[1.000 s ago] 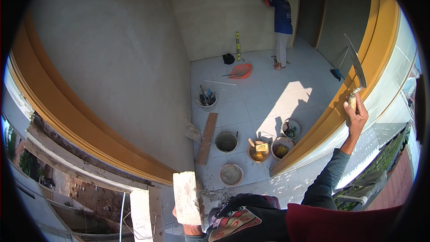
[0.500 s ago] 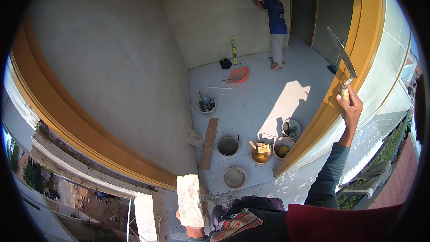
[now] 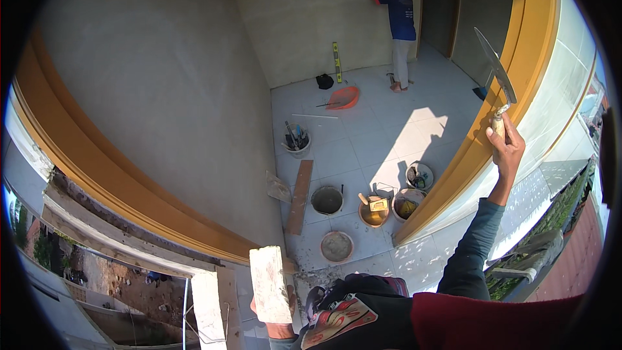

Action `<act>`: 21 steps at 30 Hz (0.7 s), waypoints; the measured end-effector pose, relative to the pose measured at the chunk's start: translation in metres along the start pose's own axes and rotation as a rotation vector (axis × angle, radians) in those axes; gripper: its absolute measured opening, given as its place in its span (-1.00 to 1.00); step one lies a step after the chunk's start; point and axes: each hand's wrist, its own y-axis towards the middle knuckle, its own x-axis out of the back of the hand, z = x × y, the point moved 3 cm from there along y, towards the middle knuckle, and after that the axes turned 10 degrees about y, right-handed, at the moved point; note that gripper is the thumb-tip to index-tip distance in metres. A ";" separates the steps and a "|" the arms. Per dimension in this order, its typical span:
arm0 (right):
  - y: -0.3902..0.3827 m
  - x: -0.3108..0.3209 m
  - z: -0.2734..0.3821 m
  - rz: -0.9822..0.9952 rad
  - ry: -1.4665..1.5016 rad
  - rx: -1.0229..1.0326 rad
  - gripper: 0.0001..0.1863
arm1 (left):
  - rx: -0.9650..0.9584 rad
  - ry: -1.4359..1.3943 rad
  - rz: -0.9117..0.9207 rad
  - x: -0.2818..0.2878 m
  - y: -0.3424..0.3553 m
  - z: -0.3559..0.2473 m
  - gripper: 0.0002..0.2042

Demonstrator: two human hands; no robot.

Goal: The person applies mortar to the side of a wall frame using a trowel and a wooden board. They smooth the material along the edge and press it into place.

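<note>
At the right, raised beside the yellow-orange door frame, my right hand [image 3: 508,149] is closed round the wooden handle of a trowel [image 3: 497,68]. Its metal blade points up and to the left. My left hand [image 3: 291,299], low in the middle, grips a pale, mortar-crusted rectangular board [image 3: 271,284] from beneath. The board hides most of those fingers. Past it on the tiled floor stand a bucket of grey mortar [image 3: 327,200] and a smaller tub of mortar [image 3: 337,246].
A co-worker [image 3: 402,16] stands at the back wall, hands against it. Nearby are an orange dustpan [image 3: 343,98], a yellow-green spirit level [image 3: 337,63], a tool bucket [image 3: 298,142], a brown plank [image 3: 300,198] and a tub with a float [image 3: 374,214]. The door frame [image 3: 447,172] curves close by my right arm.
The view has shifted slightly, so the floor things sit a little higher. My left hand shows more beside the board. The co-worker's hands have come closer together. Both my grips are unchanged.
</note>
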 end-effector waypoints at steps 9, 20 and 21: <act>0.001 0.000 0.003 0.026 -0.017 -0.009 -0.39 | 0.194 -0.421 -0.030 -0.016 -0.005 0.005 -0.47; 0.001 -0.001 0.004 0.062 -0.009 0.002 -0.38 | 0.274 -0.950 0.039 -0.003 0.011 -0.035 -0.50; 0.001 -0.002 0.005 0.068 0.007 -0.007 -0.38 | 0.499 -1.679 0.105 -0.008 0.010 -0.040 -0.51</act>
